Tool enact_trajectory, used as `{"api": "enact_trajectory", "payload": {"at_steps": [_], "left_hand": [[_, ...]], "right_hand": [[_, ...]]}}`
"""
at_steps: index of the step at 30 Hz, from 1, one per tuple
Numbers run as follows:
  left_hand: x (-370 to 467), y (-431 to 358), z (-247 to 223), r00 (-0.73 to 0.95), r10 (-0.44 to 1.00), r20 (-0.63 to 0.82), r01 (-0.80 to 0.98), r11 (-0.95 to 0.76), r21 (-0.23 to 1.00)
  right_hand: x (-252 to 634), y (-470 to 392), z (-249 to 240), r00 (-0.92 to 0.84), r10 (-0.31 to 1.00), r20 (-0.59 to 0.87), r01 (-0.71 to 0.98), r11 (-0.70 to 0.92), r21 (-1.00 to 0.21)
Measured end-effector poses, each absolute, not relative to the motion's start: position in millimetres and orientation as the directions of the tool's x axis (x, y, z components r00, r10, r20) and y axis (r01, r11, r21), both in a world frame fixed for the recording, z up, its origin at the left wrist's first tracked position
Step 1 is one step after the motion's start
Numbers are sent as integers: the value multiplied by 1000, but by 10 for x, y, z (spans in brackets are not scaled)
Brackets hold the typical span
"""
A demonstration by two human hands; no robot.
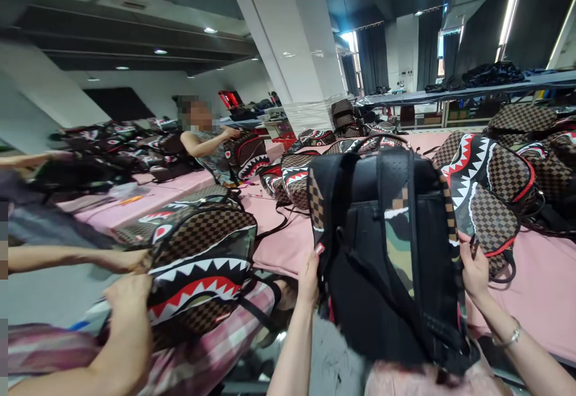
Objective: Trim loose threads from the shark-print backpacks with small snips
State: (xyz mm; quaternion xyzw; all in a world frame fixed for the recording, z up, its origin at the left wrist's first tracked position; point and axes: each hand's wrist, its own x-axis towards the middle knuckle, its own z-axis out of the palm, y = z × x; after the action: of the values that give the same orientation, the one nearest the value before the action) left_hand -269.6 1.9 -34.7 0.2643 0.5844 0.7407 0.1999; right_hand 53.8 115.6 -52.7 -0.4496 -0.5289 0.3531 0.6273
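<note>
Between my two hands I hold a backpack (360, 246) upright, its black back panel and shoulder straps facing me. Brown checkered and camouflage patches show on its straps and edges. My left hand (309, 276) is closed on the lower left side, where a small red-and-white tag shows near the fingertips. My right hand (474, 269), with a bracelet at the wrist, grips the opposite side. The fingers behind the bag are hidden. Just beyond my right hand, checkered backpacks with shark-mouth prints (486, 174) lie on the pink-covered table (544, 288).
To my left, a co-worker's hands (130, 288) hold another shark-mouth backpack (202, 264). Across the table, a person (209, 144) handles a further backpack (252, 156). More bags are heaped along the tables. A white pillar (288, 42) rises behind.
</note>
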Motion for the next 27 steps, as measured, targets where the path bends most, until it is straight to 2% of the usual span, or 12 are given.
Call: {"api": "enact_trajectory", "payload": {"at_steps": [5, 10, 12, 14, 17, 21, 24, 27], "left_hand": [[-2231, 170, 19, -621, 590, 516, 326, -405, 855], [-1949, 88, 323, -456, 546, 703, 578, -419, 700], [-1987, 92, 491, -359, 502, 786, 723, -383, 575], [-2058, 109, 679, -212, 470, 857, 854, -337, 396], [-2140, 151, 960, 0, 464, 886, 943, -295, 154], [-2124, 231, 1276, 210, 582, 785, 957, -287, -43], [-2030, 302, 1431, 263, 645, 717, 965, -192, -181], [-1932, 359, 1492, 277, 619, 735, 957, -113, -266]], "right_hand": [[521, 1136, -479, 249, 891, 380, 45, 381, -923], [615, 1013, -403, 253, 885, 391, 29, 397, -918], [667, 975, -244, 250, 856, 452, 7, 465, -885], [703, 927, -49, 278, 798, 535, 12, 554, -833], [707, 841, 258, 211, 774, 597, 66, 599, -798], [632, 742, 681, -100, 805, 586, 308, 584, -751], [535, 658, 994, -265, 754, 601, 374, 655, -657], [388, 578, 1269, -319, 702, 637, 363, 712, -602]]}}
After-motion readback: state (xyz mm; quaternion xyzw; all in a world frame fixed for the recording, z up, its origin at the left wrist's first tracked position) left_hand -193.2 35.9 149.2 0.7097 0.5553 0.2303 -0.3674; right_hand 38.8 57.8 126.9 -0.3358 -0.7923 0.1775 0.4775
